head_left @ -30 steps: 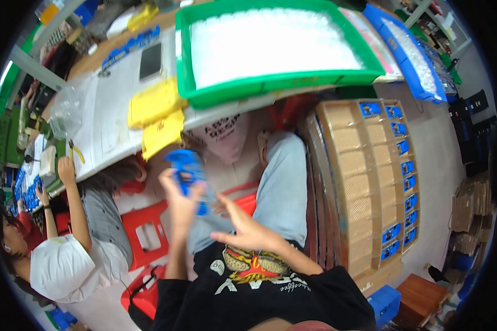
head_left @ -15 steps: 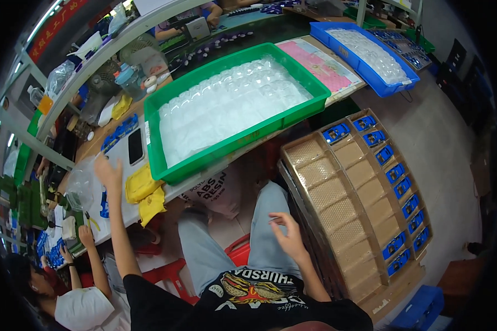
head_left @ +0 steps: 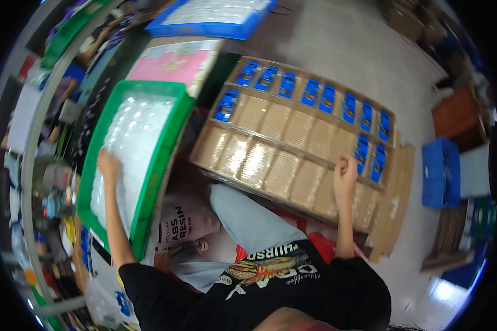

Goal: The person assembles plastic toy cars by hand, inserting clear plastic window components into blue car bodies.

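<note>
My left hand reaches over the green tray, at the clear plastic pieces that fill it. Its fingers are blurred, so I cannot make out a grip. On my right, my right hand hangs over the divided cardboard box with its fingers curled closed. Whatever they may hold is hidden. Right beside those fingers lies a blue toy car in its compartment. More blue cars fill the far row, and one blue car lies at the left end of the middle row.
A blue tray of clear pieces stands beyond a pink sheet. A metal shelf post rises at the left. A white sack leans under the table. At the right are a blue crate and a brown box.
My view has swung to the right. My left hand has gone from near the phone to the green tray. My right hand has moved from my lap to over the box and closed.
</note>
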A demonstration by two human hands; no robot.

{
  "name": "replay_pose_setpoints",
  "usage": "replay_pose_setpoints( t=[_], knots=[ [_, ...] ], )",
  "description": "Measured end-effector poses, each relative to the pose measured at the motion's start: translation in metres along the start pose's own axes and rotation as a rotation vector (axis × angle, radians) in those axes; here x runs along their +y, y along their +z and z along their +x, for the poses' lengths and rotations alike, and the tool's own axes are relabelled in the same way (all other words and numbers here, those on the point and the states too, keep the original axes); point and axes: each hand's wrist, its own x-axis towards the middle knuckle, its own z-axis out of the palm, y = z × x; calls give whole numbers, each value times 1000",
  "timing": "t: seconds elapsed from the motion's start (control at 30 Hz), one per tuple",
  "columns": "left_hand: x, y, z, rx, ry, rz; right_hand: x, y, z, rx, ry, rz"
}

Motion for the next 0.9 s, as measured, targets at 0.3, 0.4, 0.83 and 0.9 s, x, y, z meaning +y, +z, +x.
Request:
replay_pose_setpoints(
  t=[0.3,0.4,0.83,0.9],
  knots=[
    [37,-125,-72,-753,-234,-1079,83,-10,35,143,-122,-615],
    [33,-138,-89,-691,-254,-829,92,-12,41,120,-64,-664],
    [94,-125,-80,-342,-500,-235,116,-12,81,42,81,-666],
    [90,-119,-77,-343,-478,-194,135,-19,90,36,40,-585]
  ],
)
